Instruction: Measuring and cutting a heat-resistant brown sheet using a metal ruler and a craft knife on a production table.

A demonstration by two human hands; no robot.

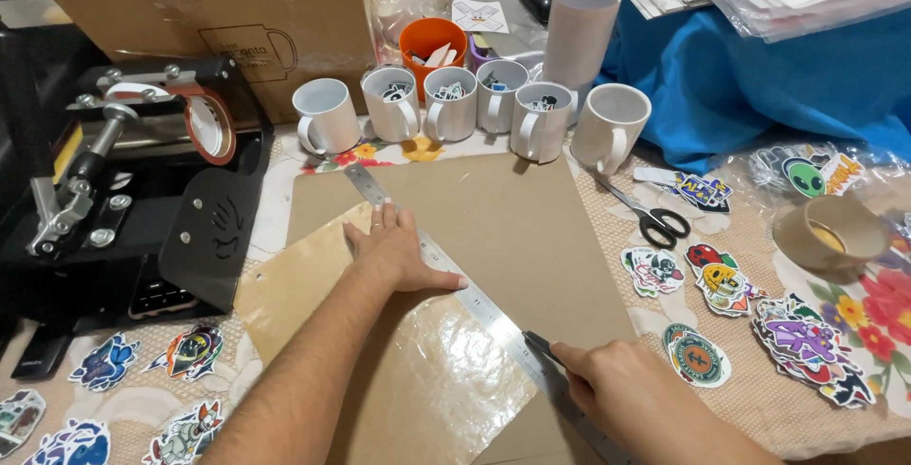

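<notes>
Fingers of our left hand lay flat, pressing the long steel ruler onto the glossy brown paper sheet. Our right hand was clenched around a dark cutter at the ruler's near right edge. White ceramic mugs stood far behind; black-handled scissors lay to the right.

Silver steel ruler across a glossy tan sheet on a plain brown cardboard mat. White mugs; one orange cup. Black heat press with a red-rimmed band. Black-handled scissors. Multicoloured stickers on a beige, floral-patterned desk cover. Blue cloth.
</notes>
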